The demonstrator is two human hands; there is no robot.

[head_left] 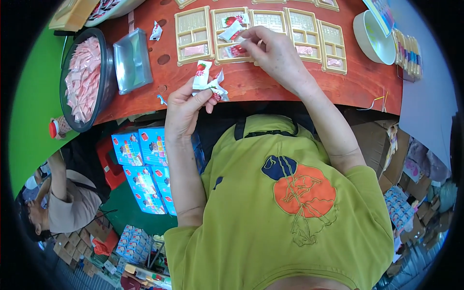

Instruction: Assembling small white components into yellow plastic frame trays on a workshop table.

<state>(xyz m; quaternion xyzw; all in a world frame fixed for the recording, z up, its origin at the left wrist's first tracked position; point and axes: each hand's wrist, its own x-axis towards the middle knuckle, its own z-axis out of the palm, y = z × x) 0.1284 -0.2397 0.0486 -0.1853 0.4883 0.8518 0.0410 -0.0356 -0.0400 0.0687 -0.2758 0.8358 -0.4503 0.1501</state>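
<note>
My left hand [187, 104] is closed around several small white packets printed with strawberries [202, 75], held just off the table's near edge. My right hand [275, 53] reaches over a beige compartment tray [211, 36], its thumb and fingers pinched at the end of another strawberry-printed packet [231, 31]. One such packet lies in that tray's top compartment, and another red and white packet [234, 50] is in the bottom one, partly covered by my fingers. To the left, a similar tray [193, 29] holds a pink packet [194, 50] in its lowest compartment.
More beige trays [333, 46] stand to the right, some with pink packets. At left are a dark basin [108, 72] of pink packets, a clear plastic box [131, 60] and a loose packet [156, 31]. A white bowl [374, 41] is at right. Another person [72, 203] sits at lower left.
</note>
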